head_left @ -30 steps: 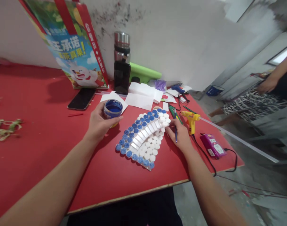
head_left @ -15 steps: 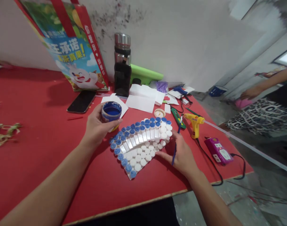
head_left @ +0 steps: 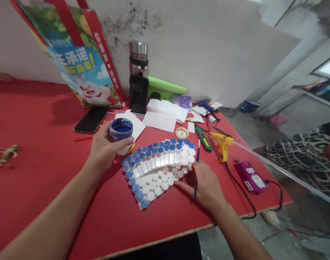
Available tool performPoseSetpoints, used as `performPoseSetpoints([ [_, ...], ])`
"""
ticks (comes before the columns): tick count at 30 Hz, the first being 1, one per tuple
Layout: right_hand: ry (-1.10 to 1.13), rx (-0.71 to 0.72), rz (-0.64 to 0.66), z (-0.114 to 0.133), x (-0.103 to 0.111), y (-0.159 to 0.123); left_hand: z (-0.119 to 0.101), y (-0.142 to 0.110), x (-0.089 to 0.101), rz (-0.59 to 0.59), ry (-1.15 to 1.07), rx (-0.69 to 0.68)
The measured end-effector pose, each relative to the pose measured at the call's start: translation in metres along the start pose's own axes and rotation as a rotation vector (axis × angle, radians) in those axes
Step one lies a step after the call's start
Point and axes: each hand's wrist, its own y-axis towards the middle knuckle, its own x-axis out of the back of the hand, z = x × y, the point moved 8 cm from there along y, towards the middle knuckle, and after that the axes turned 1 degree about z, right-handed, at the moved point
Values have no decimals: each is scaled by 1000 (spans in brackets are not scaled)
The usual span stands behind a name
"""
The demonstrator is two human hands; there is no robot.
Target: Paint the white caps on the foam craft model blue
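Note:
My left hand (head_left: 101, 150) is wrapped round a small jar of blue paint (head_left: 121, 134), held upright left of the craft piece. A fan-shaped craft panel (head_left: 151, 164), covered in small round discs, lies tilted before me. Blue discs run along its far and left edges; white discs fill the inside and the right end. A curved band of white strips crosses it. My right hand (head_left: 207, 186) grips the panel's right edge, thumb at the near side. A thin blue paintbrush (head_left: 198, 155) is also tucked in this hand, bristle end up.
A yellow glue gun (head_left: 221, 144) with a long glue stick, a purple power socket (head_left: 251, 177) and a green utility knife (head_left: 203, 138) lie to the right. Behind are papers (head_left: 161, 117), a bottle (head_left: 138, 79), a phone (head_left: 91, 120) and a bag (head_left: 86, 68). A person (head_left: 300, 159) stands at right.
My right hand has turned the craft panel clockwise, its near corner swinging left, and tilted it. The jar has shifted slightly left and down in view. The person at right has moved.

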Motion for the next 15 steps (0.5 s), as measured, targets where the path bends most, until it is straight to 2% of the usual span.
performPoseSetpoints([
  [5,-34,53,-37,5,2,-2,-4,3,3,-34,-60,-20],
  [10,-67,78,-53,4,5,-4,1,-2,-12,86,-2,15],
  [15,-56,71,-59,3,6,-5,6,-4,-14,110,62,44],
])
